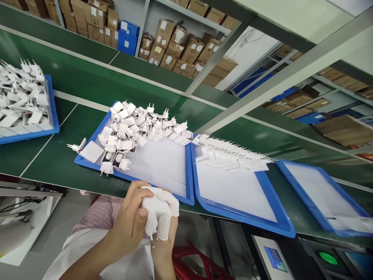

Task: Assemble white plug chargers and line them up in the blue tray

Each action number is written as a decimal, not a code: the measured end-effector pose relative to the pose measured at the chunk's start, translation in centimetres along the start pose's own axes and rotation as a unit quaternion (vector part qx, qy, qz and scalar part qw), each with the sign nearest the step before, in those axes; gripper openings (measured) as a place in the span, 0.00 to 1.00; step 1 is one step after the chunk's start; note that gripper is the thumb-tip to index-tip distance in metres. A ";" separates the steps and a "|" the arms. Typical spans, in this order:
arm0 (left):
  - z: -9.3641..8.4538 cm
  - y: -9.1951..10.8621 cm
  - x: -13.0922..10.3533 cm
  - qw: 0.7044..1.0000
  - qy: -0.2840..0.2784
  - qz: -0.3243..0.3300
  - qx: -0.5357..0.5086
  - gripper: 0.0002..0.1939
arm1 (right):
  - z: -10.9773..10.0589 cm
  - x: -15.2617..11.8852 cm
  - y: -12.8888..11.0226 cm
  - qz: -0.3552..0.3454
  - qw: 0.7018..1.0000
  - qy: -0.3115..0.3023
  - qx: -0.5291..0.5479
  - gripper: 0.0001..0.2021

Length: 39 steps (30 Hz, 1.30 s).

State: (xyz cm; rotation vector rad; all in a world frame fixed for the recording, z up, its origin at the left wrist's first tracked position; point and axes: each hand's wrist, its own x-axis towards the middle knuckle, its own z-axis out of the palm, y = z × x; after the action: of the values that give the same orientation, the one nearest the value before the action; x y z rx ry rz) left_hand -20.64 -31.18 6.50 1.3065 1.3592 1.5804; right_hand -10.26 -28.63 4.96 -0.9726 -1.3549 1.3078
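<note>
1. White plastic in hand: a two-pin plug adapter sits pinched between the left hand, fingers curled on its left, and the right hand, pressing from the right in white finger cots.
2. Its long axis runs toward the person — prongs aimed back at a white garment.
3. Ahead, a blue tray holds heaped adapters; a second tray, nearer the right hand, bears adapters in a row — pins up.
</note>
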 end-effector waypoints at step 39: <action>3.4 0.1 5.3 0.966 -0.133 -0.205 -0.087 0.26 | -9.3 2.7 -2.0 -0.248 0.892 -0.059 -0.374 0.20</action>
State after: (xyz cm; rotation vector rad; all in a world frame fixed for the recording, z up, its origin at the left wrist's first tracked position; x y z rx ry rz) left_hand -18.82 -25.25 7.81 1.0102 1.1992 1.1672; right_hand -1.61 -24.23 6.74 -0.9404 -2.1050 0.4418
